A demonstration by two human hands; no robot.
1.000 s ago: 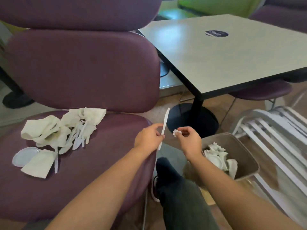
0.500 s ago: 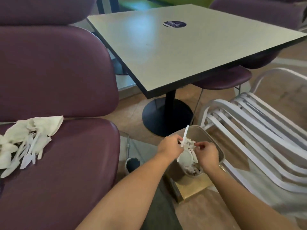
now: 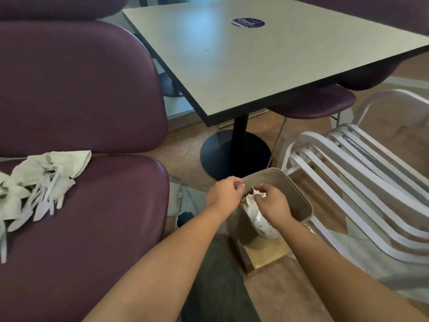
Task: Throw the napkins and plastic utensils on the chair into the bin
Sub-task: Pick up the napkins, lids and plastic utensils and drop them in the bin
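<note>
White napkins (image 3: 60, 162) and several white plastic utensils (image 3: 47, 199) lie in a heap at the left of the maroon chair seat (image 3: 111, 228). A tan bin (image 3: 301, 201) stands on the floor to the right of the chair, with white trash (image 3: 256, 217) inside. Both hands are over the bin's mouth. My left hand (image 3: 224, 194) hovers at the near-left rim, fingers loosely curled with nothing seen in them. A small crumpled napkin piece (image 3: 259, 194) is pinched in my right hand (image 3: 272, 204) just above the trash.
A grey square table (image 3: 255, 66) on a black pedestal base (image 3: 234, 154) stands behind the bin. Stacked white slatted chairs (image 3: 359, 182) crowd the bin's right side. My dark trouser leg (image 3: 213, 287) and shoe (image 3: 184, 217) lie between chair and bin.
Both hands carried the plastic knife and napkin piece from beside the chair to over the bin. The knife has left my left hand and is no longer seen. The view swung right.
</note>
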